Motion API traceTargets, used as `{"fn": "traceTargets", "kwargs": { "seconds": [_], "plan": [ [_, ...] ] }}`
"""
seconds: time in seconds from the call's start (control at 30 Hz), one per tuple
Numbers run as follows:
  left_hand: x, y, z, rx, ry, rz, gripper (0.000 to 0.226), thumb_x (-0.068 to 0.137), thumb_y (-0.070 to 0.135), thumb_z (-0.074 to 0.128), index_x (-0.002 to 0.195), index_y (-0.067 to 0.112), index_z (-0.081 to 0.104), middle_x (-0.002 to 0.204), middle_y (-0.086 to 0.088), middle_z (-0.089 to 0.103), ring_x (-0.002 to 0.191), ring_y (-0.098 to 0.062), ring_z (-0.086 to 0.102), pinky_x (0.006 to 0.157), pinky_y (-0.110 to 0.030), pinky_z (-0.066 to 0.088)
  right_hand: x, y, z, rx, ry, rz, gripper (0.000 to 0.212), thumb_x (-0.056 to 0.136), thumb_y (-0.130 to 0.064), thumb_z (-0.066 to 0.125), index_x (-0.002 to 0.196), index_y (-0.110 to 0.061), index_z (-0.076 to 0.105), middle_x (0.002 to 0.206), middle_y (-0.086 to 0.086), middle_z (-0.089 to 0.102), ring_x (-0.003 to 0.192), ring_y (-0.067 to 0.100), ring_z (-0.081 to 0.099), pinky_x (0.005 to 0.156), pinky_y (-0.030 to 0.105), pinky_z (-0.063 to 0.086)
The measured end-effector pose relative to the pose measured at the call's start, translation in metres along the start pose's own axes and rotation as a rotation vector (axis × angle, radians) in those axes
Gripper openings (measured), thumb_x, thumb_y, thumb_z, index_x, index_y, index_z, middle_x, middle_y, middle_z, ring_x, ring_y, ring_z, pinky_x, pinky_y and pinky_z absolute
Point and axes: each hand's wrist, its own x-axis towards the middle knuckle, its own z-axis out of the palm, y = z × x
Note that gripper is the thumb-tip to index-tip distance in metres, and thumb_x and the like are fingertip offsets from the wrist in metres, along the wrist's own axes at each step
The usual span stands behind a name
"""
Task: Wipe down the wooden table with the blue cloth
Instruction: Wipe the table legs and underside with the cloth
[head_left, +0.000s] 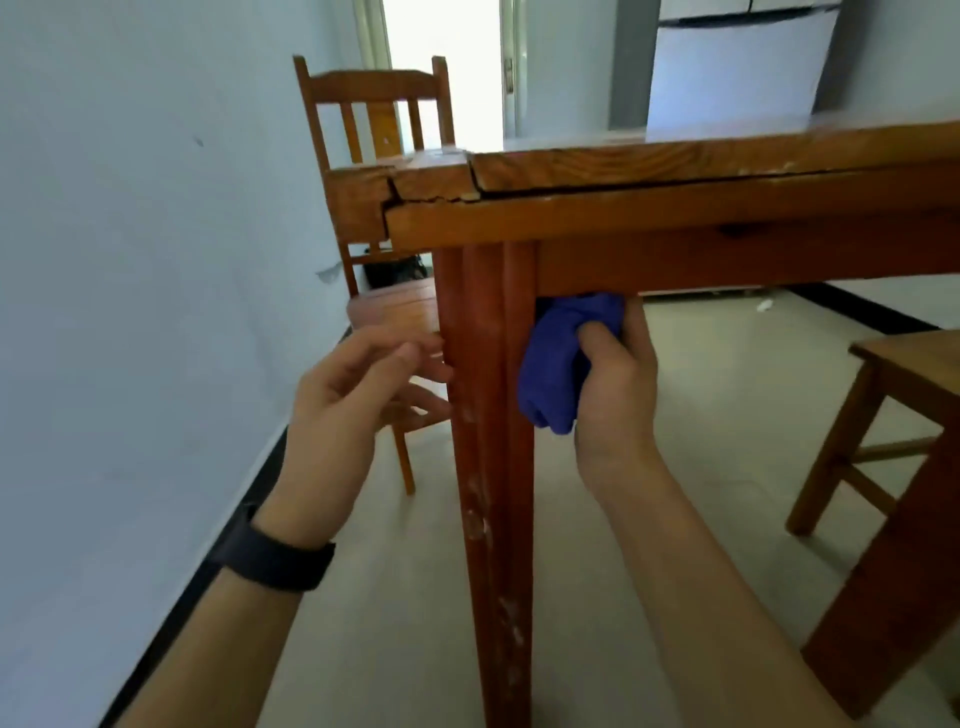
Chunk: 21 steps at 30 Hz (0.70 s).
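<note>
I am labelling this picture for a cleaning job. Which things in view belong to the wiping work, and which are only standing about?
Part of the job: blue cloth, right hand gripping it, wooden table, left hand open beside the table leg.

Only standing about: chair by the wall, stool at right, white fridge.

The wooden table (675, 218), cracked at its corner, stands on a pale floor (727, 405) with a chair (374, 85) and stool (914, 358) near.
</note>
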Motion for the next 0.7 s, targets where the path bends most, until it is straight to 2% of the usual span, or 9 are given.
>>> {"fn": "traceTargets", "kwargs": {
  "seconds": [0.07, 0.13, 0.2, 0.3, 0.4, 0.5, 0.53, 0.6, 0.7],
  "plan": [
    [0.003, -0.007, 0.001, -0.014, 0.156, 0.008, 0.014, 0.099, 0.028, 0.055, 0.11, 0.023, 0.063, 0.106, 0.001, 0.071, 0.091, -0.02, 0.07, 0.075, -0.035, 0.055, -0.008, 0.012, 0.002, -0.043, -0.017, -0.006, 0.018, 0.096, -0.019, 0.047, 0.101, -0.028, 0.062, 0.067, -0.012, 0.062, 0.061, 0.004, 0.057, 0.061, 0.019, 0.048],
    [0.004, -0.018, 0.006, 0.063, 0.126, 0.01, 0.03, 0.093, 0.044, 0.056, 0.122, 0.036, 0.058, 0.121, 0.01, 0.066, 0.109, -0.013, 0.065, 0.086, -0.036, 0.054, -0.023, 0.034, -0.004, -0.08, -0.002, 0.029, 0.025, 0.102, -0.011, 0.045, 0.1, -0.029, 0.062, 0.064, -0.01, 0.059, 0.057, 0.005, 0.054, 0.059, 0.019, 0.046],
    [-0.001, -0.032, 0.018, 0.041, 0.033, -0.052, 0.043, 0.095, 0.055, 0.048, 0.137, 0.044, 0.048, 0.134, 0.015, 0.058, 0.119, -0.008, 0.06, 0.09, -0.031, 0.055, -0.046, 0.067, -0.027, -0.145, -0.008, 0.068, 0.017, 0.1, -0.012, 0.049, 0.099, -0.021, 0.063, 0.065, -0.006, 0.062, 0.058, 0.009, 0.057, 0.06, 0.023, 0.049],
    [-0.016, -0.051, 0.035, 0.09, -0.014, -0.056, 0.054, 0.101, 0.051, 0.034, 0.151, 0.033, 0.034, 0.142, 0.006, 0.054, 0.123, -0.01, 0.058, 0.094, -0.028, 0.054, -0.085, 0.111, -0.071, -0.332, -0.088, 0.256, 0.012, 0.091, -0.022, 0.055, 0.087, -0.023, 0.067, 0.068, 0.001, 0.067, 0.061, 0.018, 0.063, 0.071, 0.041, 0.051],
    [-0.026, -0.058, 0.043, 0.089, -0.003, -0.057, 0.055, 0.101, 0.042, 0.028, 0.153, 0.025, 0.031, 0.138, 0.008, 0.057, 0.119, -0.003, 0.059, 0.089, -0.017, 0.053, -0.098, 0.119, -0.086, -0.451, -0.02, 0.38, 0.029, 0.095, -0.005, 0.055, 0.096, -0.032, 0.065, 0.082, -0.009, 0.072, 0.077, 0.007, 0.068, 0.082, 0.045, 0.054],
    [-0.025, -0.059, 0.042, 0.102, -0.002, -0.07, 0.055, 0.1, 0.044, 0.03, 0.154, 0.03, 0.03, 0.139, 0.011, 0.056, 0.122, -0.004, 0.057, 0.097, -0.025, 0.051, -0.083, 0.077, -0.053, -0.33, 0.104, 0.158, 0.036, 0.095, -0.01, 0.057, 0.118, -0.037, 0.052, 0.1, -0.021, 0.067, 0.092, 0.004, 0.065, 0.084, 0.029, 0.053],
    [-0.024, -0.06, 0.04, 0.106, 0.001, -0.073, 0.054, 0.101, 0.044, 0.031, 0.153, 0.031, 0.032, 0.139, 0.012, 0.057, 0.123, -0.006, 0.057, 0.099, -0.028, 0.051, -0.079, 0.06, -0.037, -0.339, 0.115, 0.012, 0.04, 0.092, -0.012, 0.058, 0.124, -0.034, 0.05, 0.11, -0.019, 0.064, 0.099, 0.006, 0.063, 0.086, 0.024, 0.052],
    [-0.024, -0.055, 0.035, 0.106, -0.019, -0.076, 0.051, 0.104, 0.047, 0.033, 0.151, 0.029, 0.036, 0.14, 0.009, 0.057, 0.126, -0.013, 0.057, 0.102, -0.039, 0.051, -0.076, 0.03, -0.012, -0.457, 0.149, -0.34, 0.045, 0.088, -0.012, 0.061, 0.131, -0.02, 0.052, 0.134, 0.001, 0.052, 0.117, 0.011, 0.055, 0.097, 0.02, 0.046],
    [-0.022, -0.045, 0.029, 0.051, -0.061, -0.12, 0.057, 0.101, 0.052, 0.041, 0.147, 0.019, 0.043, 0.137, -0.002, 0.06, 0.123, -0.025, 0.059, 0.099, -0.042, 0.052, -0.067, -0.006, 0.012, -0.782, 0.155, -0.746, 0.04, 0.095, -0.019, 0.058, 0.134, -0.014, 0.057, 0.144, 0.014, 0.036, 0.131, 0.022, 0.039, 0.108, 0.027, 0.035]
  ]
}}
